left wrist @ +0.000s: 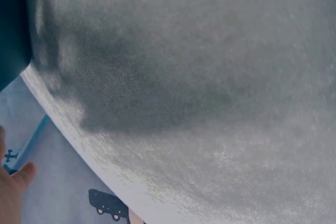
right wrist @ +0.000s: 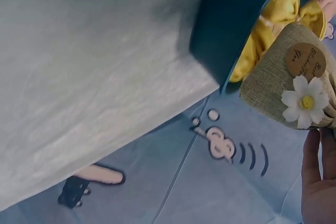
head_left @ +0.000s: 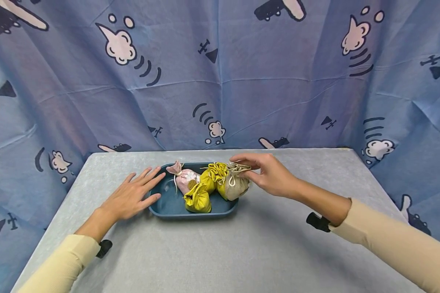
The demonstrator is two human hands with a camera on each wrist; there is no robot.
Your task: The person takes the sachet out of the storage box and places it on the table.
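Observation:
My right hand [head_left: 269,173] pinches the gathered top of a burlap drawstring pouch [head_left: 236,187] at the right end of a dark blue tray [head_left: 183,216]. In the right wrist view the pouch [right wrist: 273,85] shows a white daisy and a round brown tag, and overlaps the tray's rim. Yellow satin pouches [head_left: 199,199] lie in the tray, beside a pink pouch [head_left: 186,179] with a white flower. With its fingers spread straight, my left hand [head_left: 130,197] has its fingertips at the tray's left rim.
The tray stands on a grey cloth-covered table [head_left: 205,256]. Behind the table's back edge hangs a blue patterned curtain [head_left: 183,81], which also runs down both sides. Dark wrist-camera mounts [head_left: 318,221] stick out below both sleeves.

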